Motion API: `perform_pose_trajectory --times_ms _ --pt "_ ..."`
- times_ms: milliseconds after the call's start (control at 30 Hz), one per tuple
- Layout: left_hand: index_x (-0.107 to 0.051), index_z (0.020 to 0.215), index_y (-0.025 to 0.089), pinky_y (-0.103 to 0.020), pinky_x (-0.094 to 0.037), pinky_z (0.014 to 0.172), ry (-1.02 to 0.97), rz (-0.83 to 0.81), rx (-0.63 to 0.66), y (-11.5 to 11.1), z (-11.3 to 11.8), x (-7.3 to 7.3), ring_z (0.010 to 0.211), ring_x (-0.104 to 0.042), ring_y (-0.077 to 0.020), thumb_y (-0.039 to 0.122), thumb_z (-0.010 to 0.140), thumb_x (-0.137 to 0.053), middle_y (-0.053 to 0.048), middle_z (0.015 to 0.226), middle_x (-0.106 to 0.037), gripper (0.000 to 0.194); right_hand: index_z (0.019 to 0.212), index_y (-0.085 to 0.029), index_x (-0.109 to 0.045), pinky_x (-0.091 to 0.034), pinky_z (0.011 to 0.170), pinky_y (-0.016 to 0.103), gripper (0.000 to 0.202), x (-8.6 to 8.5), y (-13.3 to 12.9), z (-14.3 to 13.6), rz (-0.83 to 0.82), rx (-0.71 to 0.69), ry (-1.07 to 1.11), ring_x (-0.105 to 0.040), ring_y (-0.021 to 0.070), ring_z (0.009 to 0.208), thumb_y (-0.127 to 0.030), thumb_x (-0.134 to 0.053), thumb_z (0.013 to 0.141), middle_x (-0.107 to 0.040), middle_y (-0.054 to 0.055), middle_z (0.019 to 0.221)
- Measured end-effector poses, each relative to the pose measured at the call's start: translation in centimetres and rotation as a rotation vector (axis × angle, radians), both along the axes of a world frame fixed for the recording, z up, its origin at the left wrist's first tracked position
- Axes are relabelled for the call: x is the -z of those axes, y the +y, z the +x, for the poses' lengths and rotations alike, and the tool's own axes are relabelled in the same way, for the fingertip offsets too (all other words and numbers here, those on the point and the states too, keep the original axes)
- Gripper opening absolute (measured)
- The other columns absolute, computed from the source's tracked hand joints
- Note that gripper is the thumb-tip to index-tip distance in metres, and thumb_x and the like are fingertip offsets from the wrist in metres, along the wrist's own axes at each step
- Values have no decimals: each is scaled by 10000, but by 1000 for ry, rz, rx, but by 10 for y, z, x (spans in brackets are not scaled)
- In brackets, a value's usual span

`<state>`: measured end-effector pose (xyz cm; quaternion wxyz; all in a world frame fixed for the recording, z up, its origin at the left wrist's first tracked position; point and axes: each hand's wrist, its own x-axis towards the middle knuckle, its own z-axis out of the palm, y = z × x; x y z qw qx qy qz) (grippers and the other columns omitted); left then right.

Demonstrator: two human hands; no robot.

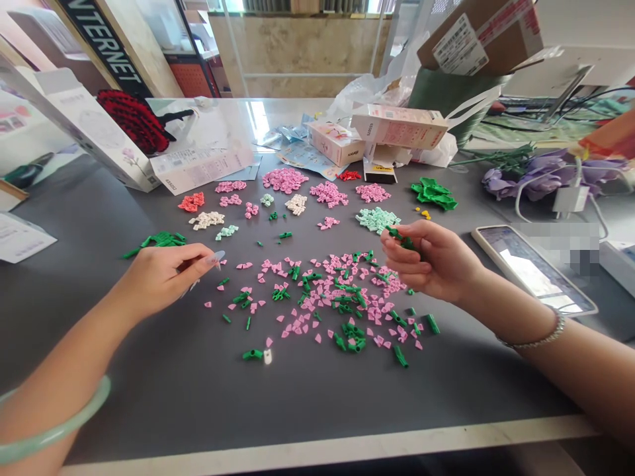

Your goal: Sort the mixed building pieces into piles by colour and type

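My right hand [429, 258] is closed around a few small green plastic brick pieces [407, 243], held above the right side of the table near the mint-green pile [378, 219]. My left hand [166, 274] is closed in a pinch at the left. Whatever its fingertips may hold is too small to make out; a pink bit shows just beside them. Between the hands lies a loose mix of pink petal-shaped pieces [297, 325] and green connector pieces [354, 336]. A heap of long green pieces [161, 239] lies behind my left hand.
Sorted piles stand farther back: pink pieces [284, 180], cream pieces [207, 220], coral pieces [191, 201] and green leaves [433, 193]. Behind them are printed boxes [399, 124] and a white carton [94, 132]. On the right lie a phone [533, 268], a charger [570, 198] and purple flowers [540, 173].
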<state>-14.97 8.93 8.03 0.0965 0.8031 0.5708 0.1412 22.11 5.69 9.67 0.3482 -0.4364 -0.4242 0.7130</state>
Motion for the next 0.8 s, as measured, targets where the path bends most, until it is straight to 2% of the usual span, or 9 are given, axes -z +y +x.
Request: perform_pose_trajectory --times_ms 200,367,433,500,633,800 --pt "-651 761 207 -194 -353 525 -12 51 20 1 -6 4 437 -494 -92 571 851 -343 68 451 -528 485 669 -204 -478 -117 350 215 145 4 4 5 29 -5 40 -122 80 430 -292 -434 776 -224 -63 529" --pt "-662 767 212 -194 -353 524 -7 49 19 3 -7 5 439 -487 -93 577 845 -351 69 450 -528 485 621 -192 -488 -142 364 204 256 12 5 4 99 -51 -46 -134 57 423 -364 -541 803 -255 -79 511" --pt "-662 766 214 -195 -357 523 -7 43 19 3 -7 6 436 -488 -95 580 843 -348 68 450 -530 488 598 -176 -535 -165 376 206 288 14 2 1 180 -93 -195 -176 49 418 -381 -605 787 -303 -77 488" --pt "-661 767 214 -197 -361 522 -7 35 14 3 -7 6 435 -489 -98 582 840 -347 67 450 -529 489 613 -159 -610 -232 404 213 265 15 -3 -4 302 -180 -399 -284 57 437 -373 -657 763 -422 -48 498" --pt "-662 771 215 -200 -360 518 2 36 10 3 -7 6 429 -480 -101 589 835 -341 65 442 -521 497 727 -165 -705 -362 507 229 136 14 -14 -18 550 -347 -700 -480 92 535 -290 -677 773 -634 4 635" --pt "-655 729 220 -200 -355 506 -10 41 15 2 -6 6 428 -480 -103 581 835 -352 63 436 -516 483 785 -181 -704 -417 616 244 82 21 -22 -31 832 -466 -952 -604 133 655 -141 -636 806 -680 24 718"
